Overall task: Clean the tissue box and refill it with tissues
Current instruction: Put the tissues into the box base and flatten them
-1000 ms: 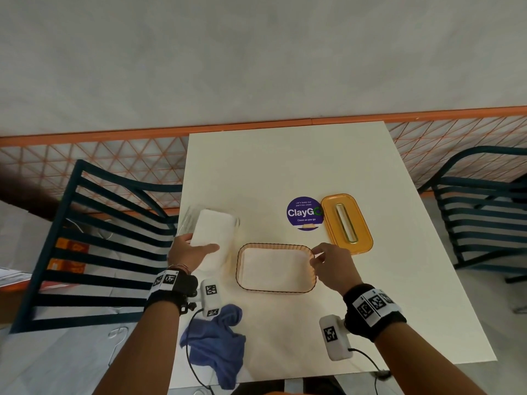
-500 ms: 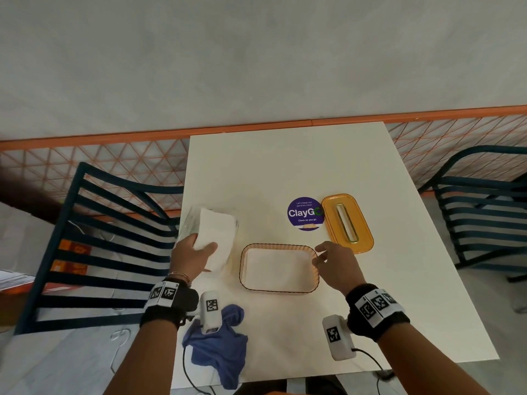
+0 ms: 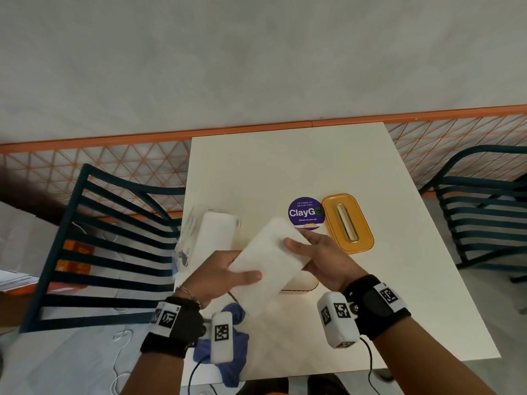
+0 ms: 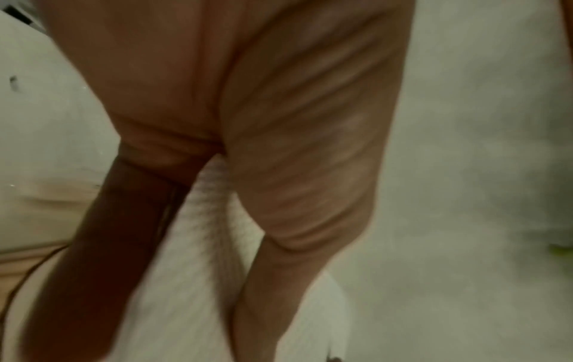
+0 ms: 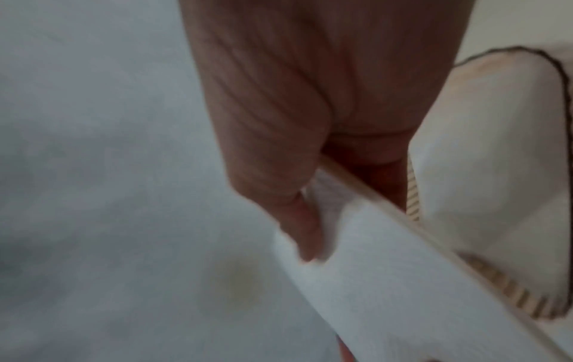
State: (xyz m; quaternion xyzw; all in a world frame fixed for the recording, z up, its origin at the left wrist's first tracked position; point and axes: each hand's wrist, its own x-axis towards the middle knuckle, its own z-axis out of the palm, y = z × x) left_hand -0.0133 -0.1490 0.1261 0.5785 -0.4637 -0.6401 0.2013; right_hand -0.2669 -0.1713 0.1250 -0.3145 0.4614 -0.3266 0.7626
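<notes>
A white tissue stack (image 3: 268,260) hangs tilted over the tissue box base (image 3: 302,287), hiding most of it. My left hand (image 3: 239,276) grips the stack's near end, thumb on top. My right hand (image 3: 299,240) holds the far end, thumb on top and fingers behind. The left wrist view shows the tissue stack (image 4: 198,281) between thumb and fingers. In the right wrist view the tissue stack (image 5: 387,281) lies under the thumb, with the ribbed box base (image 5: 496,171) behind it. The orange slotted lid (image 3: 348,223) lies flat to the right.
A clear plastic pack (image 3: 211,235) holding more white tissues sits near the table's left edge. A blue cloth (image 3: 228,354) lies at the front edge. A purple ClayGo sticker (image 3: 305,213) is beside the lid. Dark slatted chairs (image 3: 114,252) flank the table.
My left hand lifted a tissue stack out of the plastic pack and carried it right, over the box base. My right hand left the box rim and took the stack's far end.
</notes>
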